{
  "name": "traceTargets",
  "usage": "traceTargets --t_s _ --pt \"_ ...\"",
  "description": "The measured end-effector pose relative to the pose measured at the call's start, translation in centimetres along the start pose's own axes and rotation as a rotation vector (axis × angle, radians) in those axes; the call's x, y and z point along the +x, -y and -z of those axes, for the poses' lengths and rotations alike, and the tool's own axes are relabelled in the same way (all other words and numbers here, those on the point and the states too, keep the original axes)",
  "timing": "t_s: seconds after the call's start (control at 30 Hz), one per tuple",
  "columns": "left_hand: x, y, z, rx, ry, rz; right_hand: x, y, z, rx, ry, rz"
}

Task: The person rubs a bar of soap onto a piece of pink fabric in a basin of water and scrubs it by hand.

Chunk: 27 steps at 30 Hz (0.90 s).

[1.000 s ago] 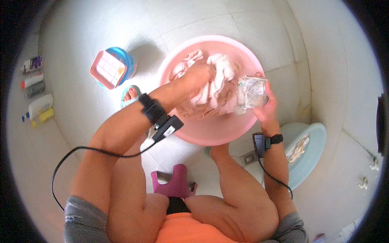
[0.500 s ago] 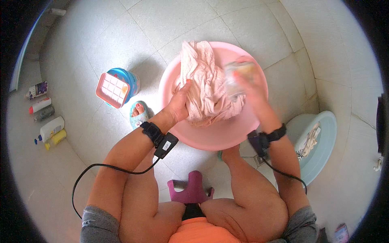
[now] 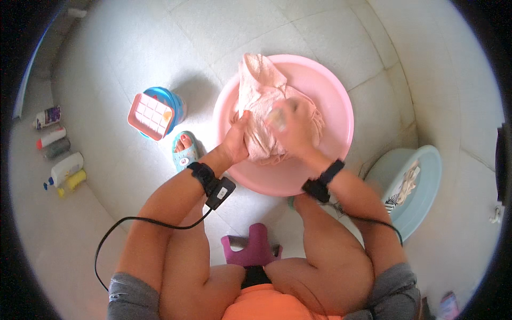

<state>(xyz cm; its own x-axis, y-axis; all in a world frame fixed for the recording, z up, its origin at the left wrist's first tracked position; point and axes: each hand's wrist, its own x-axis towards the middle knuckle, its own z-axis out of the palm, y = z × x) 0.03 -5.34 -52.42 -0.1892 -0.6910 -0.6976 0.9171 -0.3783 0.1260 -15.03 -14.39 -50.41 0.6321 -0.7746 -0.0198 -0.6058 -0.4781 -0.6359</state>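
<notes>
A wet-looking pale pink knitted cloth (image 3: 261,74) lies bunched in a round pink basin (image 3: 337,133) between my feet. My left hand (image 3: 236,141) grips the near left side of the cloth, thumb on top and fingers partly hidden in its folds. Over the middle of the cloth, my right hand (image 3: 297,128) is closed around a small whitish-green object (image 3: 277,118). Motion smears that object, so its kind cannot be made out. It is against or just above the cloth.
A blue bucket (image 3: 178,106) with a pink gridded tray (image 3: 151,116) on top stands left of the basin. To the right, a pale blue-green tub (image 3: 426,197) holds clothes. Several bottles (image 3: 66,166) line the left side. A purple stool (image 3: 257,245) is beneath me.
My right hand has swung left from the basin's right side to the middle of the cloth, carrying the object. The cloth's folds have spread and shifted. My left hand keeps its grip.
</notes>
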Motion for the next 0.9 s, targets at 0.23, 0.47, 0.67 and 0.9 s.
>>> traceTargets --t_s 0.23,0.47,0.67,0.9 --pt "0.0 0.6 -0.6 -0.012 -0.055 0.018 1.6 0.2 -1.7 -0.263 0.025 0.165" --pt "1.4 1.1 0.6 -0.032 0.005 -0.004 4.8 -2.3 -1.1 -0.493 -0.05 -0.073" --pt "2.4 1.4 2.4 0.018 -0.102 -0.091 1.5 -2.7 0.6 -0.424 -0.107 -0.063" --pt "2.5 1.1 1.6 0.183 -0.148 -0.1 -4.3 -0.1 0.1 -0.416 0.021 0.127"
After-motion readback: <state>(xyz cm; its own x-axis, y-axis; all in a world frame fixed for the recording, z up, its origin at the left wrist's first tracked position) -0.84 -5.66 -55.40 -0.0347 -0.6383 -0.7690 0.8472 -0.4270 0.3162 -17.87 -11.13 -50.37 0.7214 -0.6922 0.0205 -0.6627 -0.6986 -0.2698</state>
